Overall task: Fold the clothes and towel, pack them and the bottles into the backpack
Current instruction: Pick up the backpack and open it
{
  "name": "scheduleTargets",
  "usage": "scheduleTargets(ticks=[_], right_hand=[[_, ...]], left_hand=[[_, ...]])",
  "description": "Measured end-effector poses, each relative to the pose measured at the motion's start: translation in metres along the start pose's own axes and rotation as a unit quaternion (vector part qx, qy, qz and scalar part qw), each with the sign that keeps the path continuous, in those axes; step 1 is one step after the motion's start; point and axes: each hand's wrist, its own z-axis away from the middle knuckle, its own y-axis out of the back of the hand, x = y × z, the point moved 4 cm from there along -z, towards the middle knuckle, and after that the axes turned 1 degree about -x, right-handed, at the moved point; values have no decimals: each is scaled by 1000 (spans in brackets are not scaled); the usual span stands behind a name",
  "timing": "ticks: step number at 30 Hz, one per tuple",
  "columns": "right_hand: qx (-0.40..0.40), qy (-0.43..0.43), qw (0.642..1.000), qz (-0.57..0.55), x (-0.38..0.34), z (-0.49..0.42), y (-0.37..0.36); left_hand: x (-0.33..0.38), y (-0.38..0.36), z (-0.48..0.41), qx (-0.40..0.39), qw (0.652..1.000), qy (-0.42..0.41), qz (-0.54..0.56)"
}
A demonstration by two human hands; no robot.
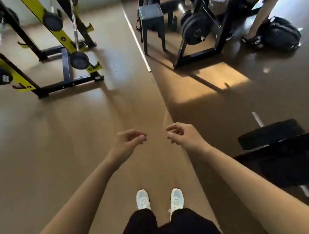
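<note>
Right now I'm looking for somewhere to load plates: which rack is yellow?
The left rack: its slanted uprights are yellow. The right rack is all black.

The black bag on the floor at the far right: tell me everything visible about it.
The black bag sits on the brown floor at the upper right, far from both hands. It looks like soft dark fabric, rounded and bulging, with seams or zip lines across its front; motion blur hides finer detail, so whether it is open or shut is unclear. A seated person's shoe is right beside its left side, possibly touching. Nothing rests on it.
</note>
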Motion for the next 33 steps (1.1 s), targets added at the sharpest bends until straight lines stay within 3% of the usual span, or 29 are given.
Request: scheduleTargets(ticks=[7, 12, 21, 33], right_hand=[[5, -58, 998, 5, 30, -35, 5], [-41, -76, 996, 31, 15, -86, -12], [-35, -77, 991, 101, -47, -204, -16], [15, -85, 994, 68, -83, -383, 54]], left_hand=[[-26, -3, -9, 33, 996, 60, 50], [-22, 25, -58, 49, 994, 58, 75], [-16, 109, -191, 42, 992, 55, 109], [53, 149, -399, 4, 997, 50, 59]])
